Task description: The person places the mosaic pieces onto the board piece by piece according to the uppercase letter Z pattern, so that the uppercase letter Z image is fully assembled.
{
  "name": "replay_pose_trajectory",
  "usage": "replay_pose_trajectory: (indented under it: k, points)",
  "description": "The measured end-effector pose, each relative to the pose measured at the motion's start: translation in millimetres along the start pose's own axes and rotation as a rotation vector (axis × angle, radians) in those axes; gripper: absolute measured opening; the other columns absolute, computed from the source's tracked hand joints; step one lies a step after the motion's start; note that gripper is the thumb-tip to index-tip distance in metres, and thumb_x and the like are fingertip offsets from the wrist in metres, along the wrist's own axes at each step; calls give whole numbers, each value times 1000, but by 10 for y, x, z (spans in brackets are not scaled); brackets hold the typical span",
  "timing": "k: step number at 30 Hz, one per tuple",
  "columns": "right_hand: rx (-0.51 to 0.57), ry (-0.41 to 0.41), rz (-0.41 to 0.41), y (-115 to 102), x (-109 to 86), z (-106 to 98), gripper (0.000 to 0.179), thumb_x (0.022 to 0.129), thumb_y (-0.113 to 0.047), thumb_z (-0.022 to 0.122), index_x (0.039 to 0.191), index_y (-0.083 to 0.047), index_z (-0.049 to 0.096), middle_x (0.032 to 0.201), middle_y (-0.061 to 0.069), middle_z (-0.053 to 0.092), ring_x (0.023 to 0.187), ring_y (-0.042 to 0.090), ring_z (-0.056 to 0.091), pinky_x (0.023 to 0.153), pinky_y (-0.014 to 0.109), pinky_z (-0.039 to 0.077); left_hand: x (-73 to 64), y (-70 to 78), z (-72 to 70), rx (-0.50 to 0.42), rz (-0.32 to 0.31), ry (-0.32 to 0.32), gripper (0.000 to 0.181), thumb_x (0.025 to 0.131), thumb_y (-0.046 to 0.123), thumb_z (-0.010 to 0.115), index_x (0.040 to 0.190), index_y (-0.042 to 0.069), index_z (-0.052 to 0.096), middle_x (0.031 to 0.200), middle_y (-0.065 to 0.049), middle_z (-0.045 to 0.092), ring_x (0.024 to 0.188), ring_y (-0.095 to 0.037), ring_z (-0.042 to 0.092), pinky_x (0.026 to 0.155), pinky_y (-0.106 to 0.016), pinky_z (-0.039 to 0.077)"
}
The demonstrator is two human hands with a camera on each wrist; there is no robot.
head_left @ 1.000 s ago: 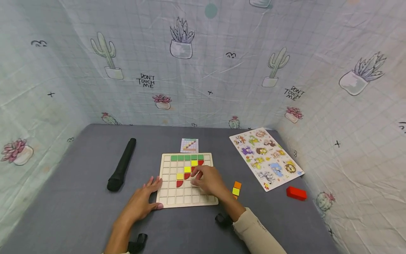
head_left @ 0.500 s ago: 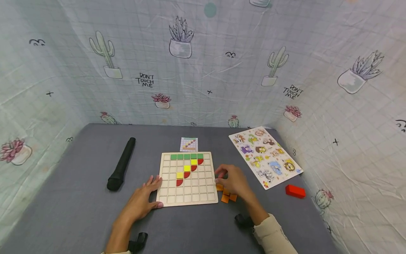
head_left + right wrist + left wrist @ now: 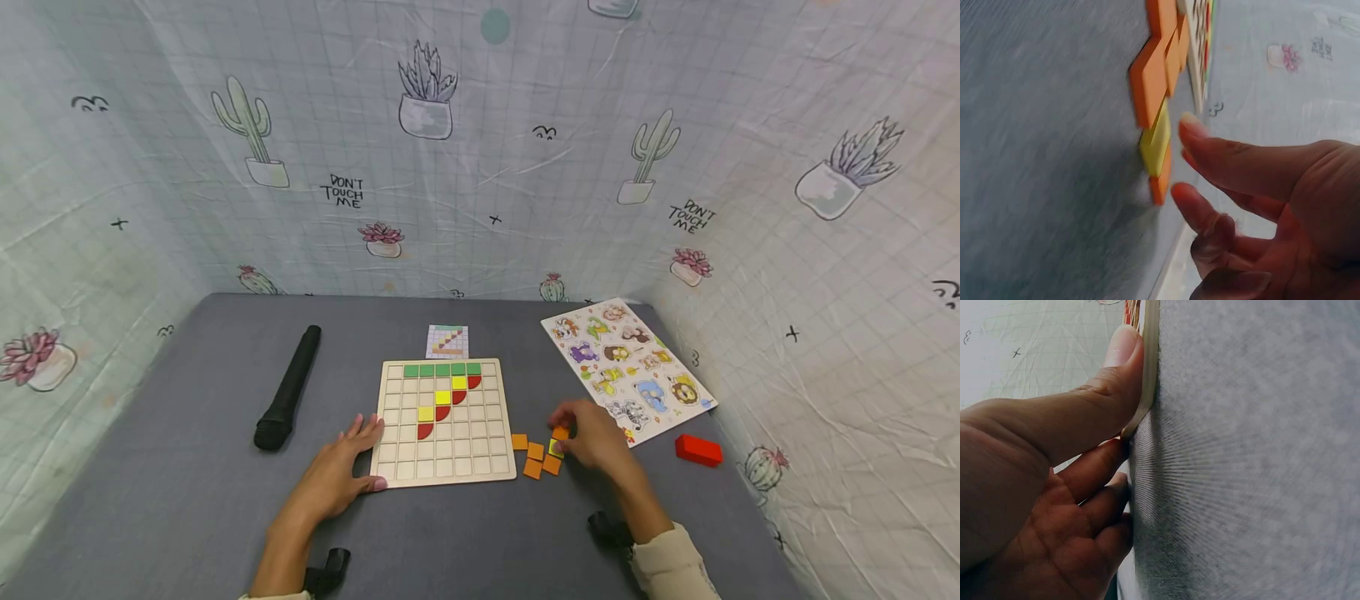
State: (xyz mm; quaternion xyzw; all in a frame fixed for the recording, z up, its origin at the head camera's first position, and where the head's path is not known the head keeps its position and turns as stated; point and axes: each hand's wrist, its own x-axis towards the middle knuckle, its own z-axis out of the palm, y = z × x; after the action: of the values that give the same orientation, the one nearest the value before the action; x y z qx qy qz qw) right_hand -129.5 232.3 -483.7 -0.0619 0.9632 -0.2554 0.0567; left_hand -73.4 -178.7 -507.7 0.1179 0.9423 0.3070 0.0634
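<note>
My left hand (image 3: 339, 465) rests at the left edge of a wooden grid board (image 3: 457, 462), fingers spread, thumb on its near-left corner. In the left wrist view, the thumb (image 3: 1119, 359) lies on the board's edge. Green squares (image 3: 442, 370), yellow squares (image 3: 442, 398) and dark red quarter-round tiles (image 3: 425, 432) sit in the grid. Right of the board, my right hand (image 3: 596, 433) hovers at a loose yellow tile (image 3: 554, 448) among several orange tiles (image 3: 532, 469). In the right wrist view, thumb and forefinger stand apart, with a gap between them and the yellow tile (image 3: 1156, 142).
A small pattern card (image 3: 447, 342) lies behind the board. A black microphone (image 3: 288, 387) is on the left. At the right lie an animal picture board (image 3: 630, 371) and a red block (image 3: 699, 451). Printed cloth (image 3: 487, 167) encloses the grey table (image 3: 450, 542).
My right hand has moved from over the grid, past the board's right edge, to the loose tiles farther right. The left hand has stayed at the board.
</note>
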Motion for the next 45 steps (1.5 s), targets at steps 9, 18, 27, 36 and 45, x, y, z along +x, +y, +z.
replay_pose_trajectory:
  k: [9, 18, 27, 36, 45]
  points:
    - [-24, -44, -87, 70, 9, 41, 26, 80, -10, 93, 88, -21, 72, 77, -4, 58, 70, 12, 52, 64, 31, 44, 2, 20, -3, -2, -22, -4, 98, 78, 19, 93, 161, 2, 44, 168, -19, 38, 161, -45, 27, 128, -69, 27]
    - [50, -57, -126, 2, 46, 49, 20, 86, -6, 87, 85, -17, 70, 68, -5, 57, 60, 10, 51, 56, 25, 40, -3, 17, -8, -8, -28, -8, 98, 78, 19, 93, 161, 2, 43, 169, -19, 38, 161, -45, 26, 129, -68, 25]
    - [74, 30, -128, -290, 105, 63, 15, 91, -15, 85, 86, -22, 72, 72, -9, 60, 65, 9, 53, 60, 27, 45, 21, 2, 11, -2, -35, -6, 99, 79, 17, 93, 162, 3, 41, 169, -18, 37, 161, -45, 26, 129, -67, 25]
    - [116, 24, -169, -726, 208, 212, 20, 88, -22, 89, 86, -23, 69, 75, -10, 63, 71, 10, 57, 68, 30, 47, 23, 5, -4, -14, -20, 0, 98, 79, 17, 93, 161, 2, 41, 169, -19, 37, 161, -46, 26, 129, -66, 25]
    - [162, -43, -173, -1186, 390, 564, 21, 88, -25, 89, 84, -25, 69, 75, -10, 65, 69, 10, 58, 61, 28, 45, 17, 12, -18, -20, -2, -3, 97, 79, 19, 92, 161, 1, 43, 168, -20, 38, 160, -46, 27, 128, -67, 26]
